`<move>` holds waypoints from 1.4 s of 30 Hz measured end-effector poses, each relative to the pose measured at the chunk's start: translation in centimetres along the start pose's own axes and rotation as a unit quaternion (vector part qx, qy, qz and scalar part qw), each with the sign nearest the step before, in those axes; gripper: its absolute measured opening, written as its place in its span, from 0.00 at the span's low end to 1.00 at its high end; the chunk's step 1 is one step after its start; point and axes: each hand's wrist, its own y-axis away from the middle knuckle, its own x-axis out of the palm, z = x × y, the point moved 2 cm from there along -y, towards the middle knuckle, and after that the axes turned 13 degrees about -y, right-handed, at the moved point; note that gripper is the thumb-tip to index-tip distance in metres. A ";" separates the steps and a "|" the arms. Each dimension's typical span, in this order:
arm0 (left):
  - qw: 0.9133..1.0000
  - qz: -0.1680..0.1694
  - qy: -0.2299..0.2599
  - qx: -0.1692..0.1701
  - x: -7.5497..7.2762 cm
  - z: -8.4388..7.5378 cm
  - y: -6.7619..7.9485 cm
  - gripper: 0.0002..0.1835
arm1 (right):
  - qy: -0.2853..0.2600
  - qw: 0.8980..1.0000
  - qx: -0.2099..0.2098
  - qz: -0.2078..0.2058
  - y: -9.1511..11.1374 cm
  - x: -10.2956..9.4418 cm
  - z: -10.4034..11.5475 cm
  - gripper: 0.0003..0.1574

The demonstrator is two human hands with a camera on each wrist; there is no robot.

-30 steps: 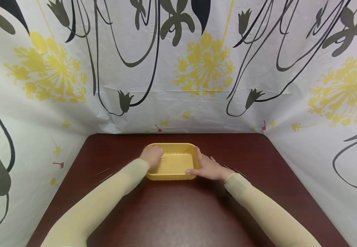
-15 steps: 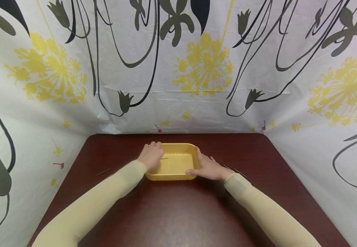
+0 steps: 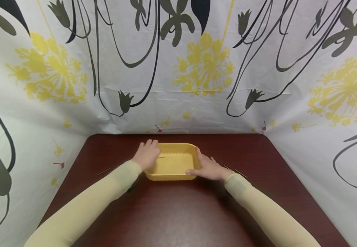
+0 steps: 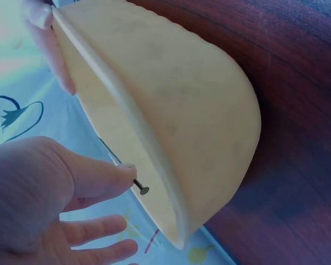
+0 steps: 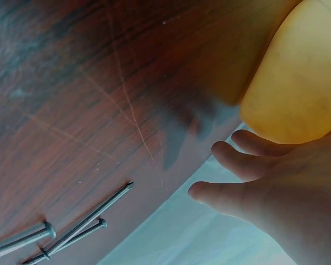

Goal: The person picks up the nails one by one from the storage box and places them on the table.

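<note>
Between thumb and finger, my left hand [image 3: 146, 155] pinches a thin metal nail [image 4: 138, 183] by its head end, over the left part of a yellow plastic tray [image 3: 175, 164]. Its other fingers stretch out loosely past the tray's left end. In the left wrist view the nail points away into the tray, its flat head nearest the camera. At the tray's right end, my right hand [image 3: 209, 168] holds the corner, thumb over the front rim and a finger along the side wall. The remaining fingers [image 5: 226, 196] extend beyond the tray in the right wrist view.
Several loose nails [image 5: 80, 223] lie on the dark red table [image 3: 178, 212] by my right wrist. Another nail [image 3: 103, 171] lies to the left, near my left forearm. A white sheet [image 3: 178, 113] printed with flowers hangs behind the table and along both sides.
My left hand has moved left and its outer fingers have spread outward, the nail still pinched. My left forearm now covers one of the nails on the left. The right hand and tray stay still.
</note>
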 end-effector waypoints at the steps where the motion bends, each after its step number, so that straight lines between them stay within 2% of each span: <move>1: 1.000 -0.003 0.002 -0.001 -0.1 0.1 0.1 0.17 | -0.001 1.000 0.000 0.000 0.0 0.0 0.0 0.80; 8: 1.000 -0.019 0.005 -0.007 -0.7 1.0 0.7 0.13 | -0.006 1.000 -0.004 0.001 0.0 0.1 0.1 0.80; 15: 0.999 -0.024 0.010 -0.033 -1.0 2.2 1.3 0.07 | -0.005 1.000 -0.004 -0.001 0.1 0.1 0.0 0.80; 21: 0.997 -0.043 0.038 -0.056 -1.0 3.3 1.9 0.04 | -0.006 1.000 -0.002 -0.001 0.1 0.1 0.0 0.80; 25: 0.994 -0.065 0.055 -0.070 -1.1 4.4 2.6 0.01 | -0.011 1.000 0.000 0.002 0.1 0.2 -0.1 0.80; 32: 0.988 -0.096 0.073 -0.095 -1.0 7.3 4.3 0.08 | -0.008 1.000 -0.006 0.004 -0.1 0.2 -0.1 0.81; 37: 0.985 -0.093 0.092 -0.110 -0.6 8.8 5.6 0.07 | -0.010 1.000 -0.007 0.005 -0.1 0.1 -0.1 0.81; 42: 0.984 -0.075 0.102 -0.126 0.4 9.4 6.6 0.09 | -0.011 1.000 -0.008 0.002 -0.2 -0.1 -0.1 0.81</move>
